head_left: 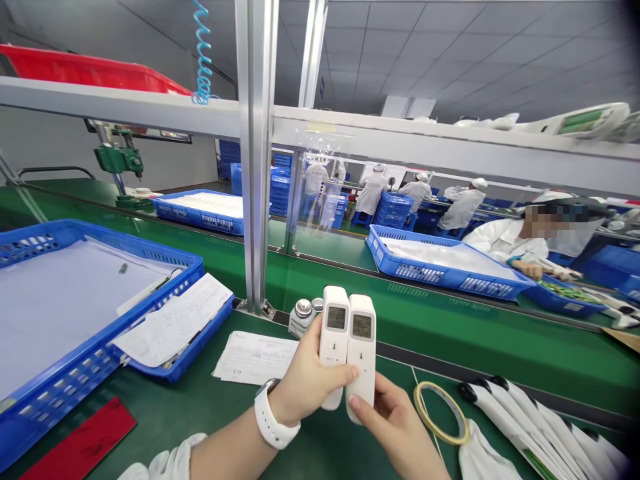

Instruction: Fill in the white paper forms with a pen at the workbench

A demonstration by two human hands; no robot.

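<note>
Two white handheld devices with small grey displays are held upright side by side above the green bench. My left hand (310,377) is wrapped round the left device (335,340), and its thumb reaches across onto the right device (362,347). Around the lower part of the right device, my right hand (400,420) is closed, its thumb on the front face. A white watch band is on my left wrist. Behind the devices stand small metal-topped bottles (303,315). Printed papers (255,357) lie on the bench at left.
Blue trays (95,333) and a red strip (83,440) are at left. A tape roll (417,413), a white cloth (483,453) and several white devices (530,420) lie right. A metal post (256,167) rises ahead. Across the belt, a person (505,239) reaches over a blue bin.
</note>
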